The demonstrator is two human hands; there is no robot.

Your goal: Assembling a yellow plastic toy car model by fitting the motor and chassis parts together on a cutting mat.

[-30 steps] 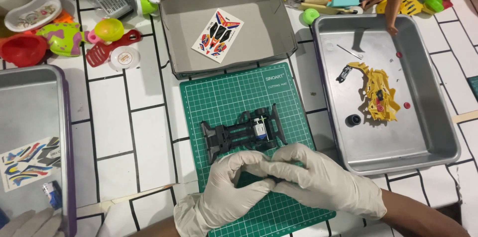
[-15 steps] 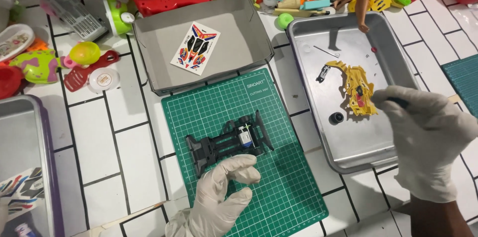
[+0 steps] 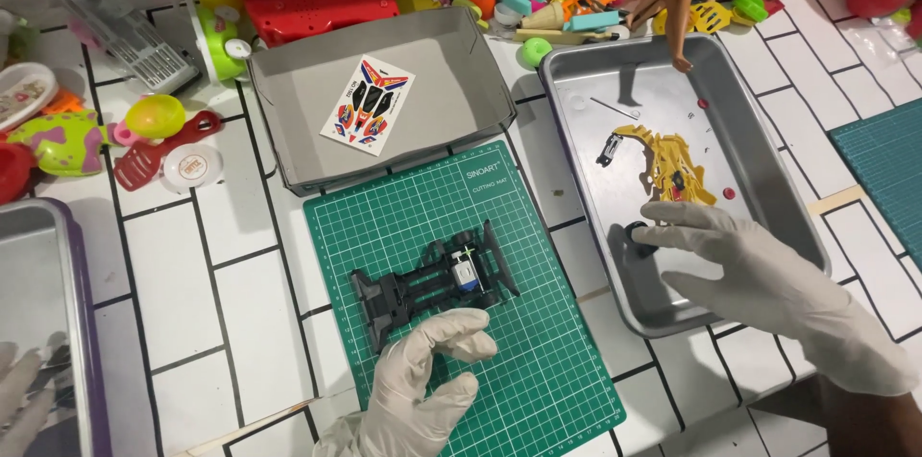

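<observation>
- my right hand (image 3: 759, 275), in a white glove, reaches into the metal tray (image 3: 768, 179) on the right side of the desk, fingertips closing on a small black wheel (image 3: 636, 236) near the tray's front left corner; i cannot tell whether it is pinched yet or only touched.
- my left hand (image 3: 423, 390), also gloved, rests on the green cutting mat (image 3: 538, 361) near its front edge, fingers loosely curled and empty, just in front of the black toy car chassis (image 3: 432, 282).
- the chassis lies mid-mat with its long axis running left to right, tilted a little, its small motor toward the right end; it sits to the left of my right hand and slightly nearer me, so the left hand is the closer one.
- the wheel lies to the right of the chassis, across the tray's left rim.
- further back in the tray lies a yellow parts frame (image 3: 672, 164) with a few small loose bits around it.
- behind the mat, a grey cardboard box lid (image 3: 288, 102) holds a sticker sheet (image 3: 367, 105).
- plastic toys crowd the back edge of the desk, and another tray (image 3: 82, 323) sits at the left edge.
</observation>
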